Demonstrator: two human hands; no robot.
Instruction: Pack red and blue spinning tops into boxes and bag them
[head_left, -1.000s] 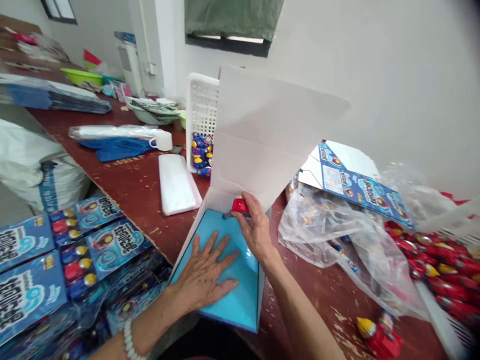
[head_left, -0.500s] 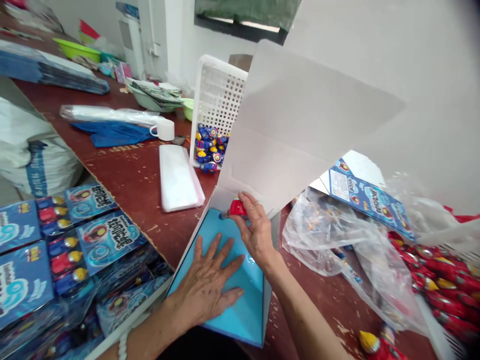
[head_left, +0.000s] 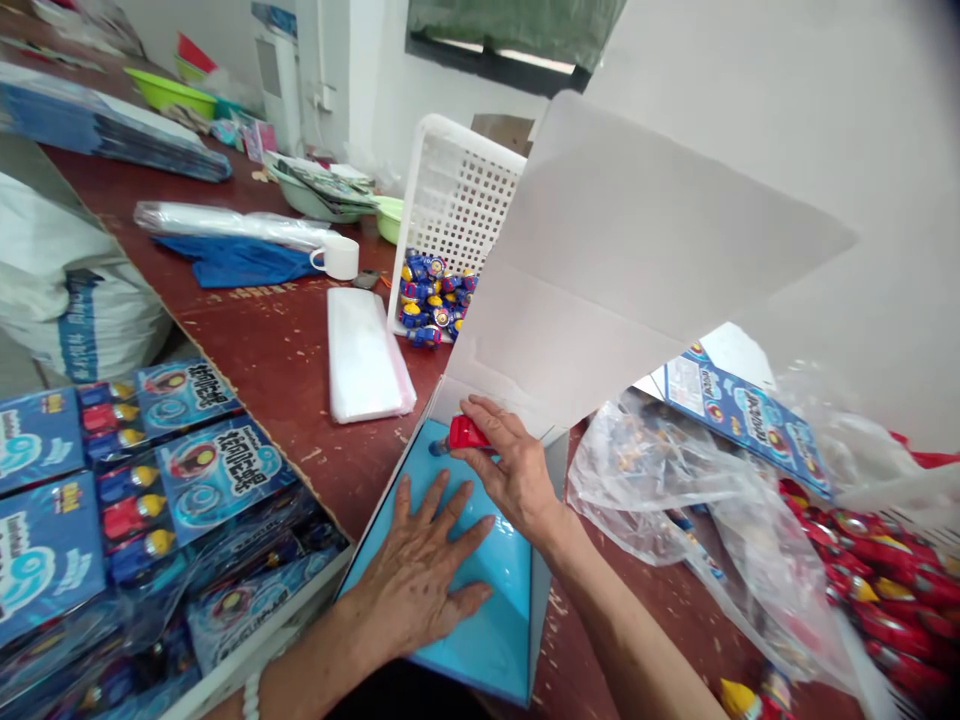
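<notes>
My left hand (head_left: 424,560) lies flat with spread fingers on the glossy blue insert (head_left: 491,620) of an open box. My right hand (head_left: 517,470) grips a small red toy (head_left: 468,433) between thumb and fingers, just over the far end of the insert. A bluish, clear-looking tip sticks out of the toy on its left and touches or nearly touches the blue surface. Behind both hands, the box's tall white lid (head_left: 600,230) stands raised. My palm and fingers hide part of the toy and the insert.
To the left, a carton holds packaged blue toy sets (head_left: 217,465). A white basket (head_left: 465,190) with blue toys leans behind a stack of clear bags (head_left: 367,355). On the right are plastic bags (head_left: 645,480), a printed blue card (head_left: 750,415) and many red toys (head_left: 900,600). A white mug (head_left: 339,258) stands further back.
My right hand has shifted slightly down and tilted the red toy, so its bluish tip shows more on the left. My left hand stays flat on the insert. The view has moved a little.
</notes>
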